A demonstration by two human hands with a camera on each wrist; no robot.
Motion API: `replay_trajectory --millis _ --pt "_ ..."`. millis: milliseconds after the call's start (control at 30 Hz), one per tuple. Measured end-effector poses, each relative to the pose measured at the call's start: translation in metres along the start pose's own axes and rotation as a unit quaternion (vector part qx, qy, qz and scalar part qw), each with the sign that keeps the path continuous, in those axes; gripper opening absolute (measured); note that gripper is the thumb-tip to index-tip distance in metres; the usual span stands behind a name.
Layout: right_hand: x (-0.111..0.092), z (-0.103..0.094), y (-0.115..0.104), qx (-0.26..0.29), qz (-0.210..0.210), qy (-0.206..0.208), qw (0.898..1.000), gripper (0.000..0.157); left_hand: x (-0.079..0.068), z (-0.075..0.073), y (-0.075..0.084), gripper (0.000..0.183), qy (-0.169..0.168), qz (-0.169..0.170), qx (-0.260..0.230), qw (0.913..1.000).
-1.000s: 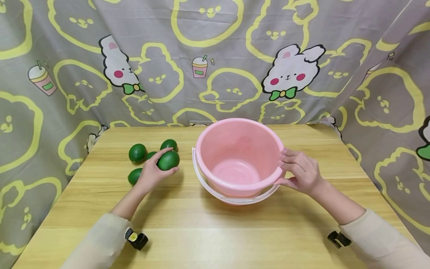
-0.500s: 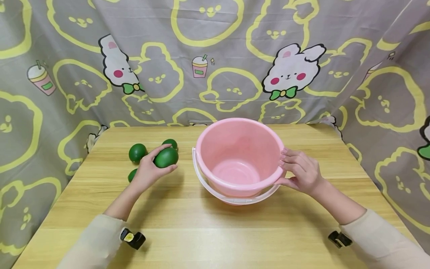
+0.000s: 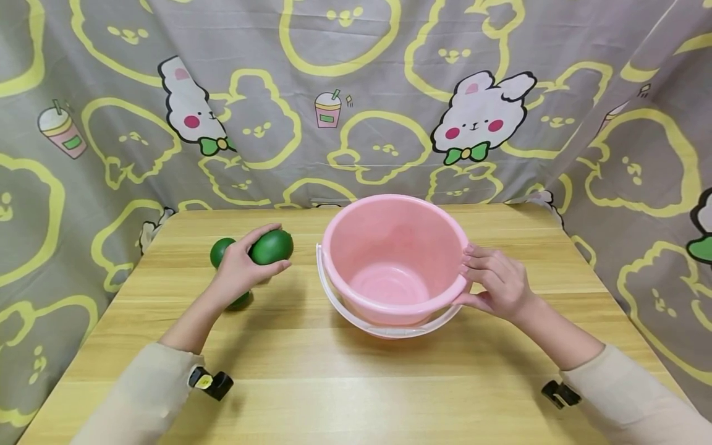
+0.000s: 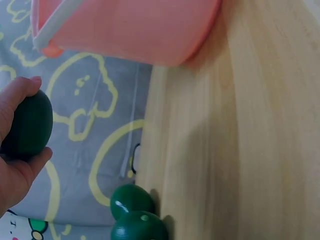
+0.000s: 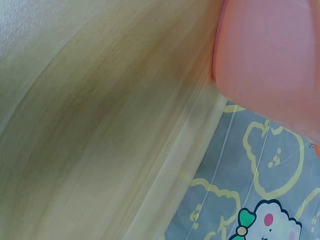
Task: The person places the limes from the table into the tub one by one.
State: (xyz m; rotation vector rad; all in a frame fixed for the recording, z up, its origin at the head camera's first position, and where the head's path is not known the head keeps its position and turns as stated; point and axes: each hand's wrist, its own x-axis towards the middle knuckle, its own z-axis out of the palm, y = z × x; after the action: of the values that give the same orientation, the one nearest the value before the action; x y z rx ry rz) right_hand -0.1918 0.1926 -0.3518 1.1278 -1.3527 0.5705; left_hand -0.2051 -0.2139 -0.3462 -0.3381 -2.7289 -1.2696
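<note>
My left hand [image 3: 239, 266] grips a smooth dark-green oval fruit [image 3: 272, 247], with fingers above and thumb below. The fruit is held above the table, left of a pink bucket [image 3: 397, 308]. In the left wrist view the held green fruit [image 4: 30, 125] sits between fingers and thumb. My right hand [image 3: 497, 281] holds the bucket's right rim, thumb outside and fingertips on the edge; the right wrist view does not show this hand. The bucket stands upright with nothing inside, its white handle [image 3: 356, 324] lowered toward me.
Other green fruits lie on the wooden table [image 3: 356, 395] at the left: one [image 3: 221, 252] behind my left hand, another [image 3: 240, 301] by the wrist, partly hidden. Two touching fruits [image 4: 139, 227] show in the left wrist view. A patterned curtain [image 3: 384, 80] hangs at the back and sides.
My left hand has lifted the green fruit up and slightly left, and now covers more of the fruits behind it. The right hand stays on the bucket's rim.
</note>
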Motion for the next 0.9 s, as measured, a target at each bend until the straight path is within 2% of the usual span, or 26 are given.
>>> replay_trajectory --millis 233,533,900 --pt "0.000 0.000 0.000 0.001 0.002 -0.003 1.000 0.055 0.003 -0.010 0.010 0.070 -0.010 0.027 0.008 0.9996" --pt "0.001 0.000 0.001 -0.007 0.002 -0.003 1.000 0.055 0.009 -0.014 0.024 0.068 -0.035 0.024 -0.022 0.9988" --pt "-0.001 -0.002 0.001 -0.013 0.002 -0.009 1.000 0.055 0.015 -0.018 0.044 0.067 -0.044 0.022 -0.019 0.9986"
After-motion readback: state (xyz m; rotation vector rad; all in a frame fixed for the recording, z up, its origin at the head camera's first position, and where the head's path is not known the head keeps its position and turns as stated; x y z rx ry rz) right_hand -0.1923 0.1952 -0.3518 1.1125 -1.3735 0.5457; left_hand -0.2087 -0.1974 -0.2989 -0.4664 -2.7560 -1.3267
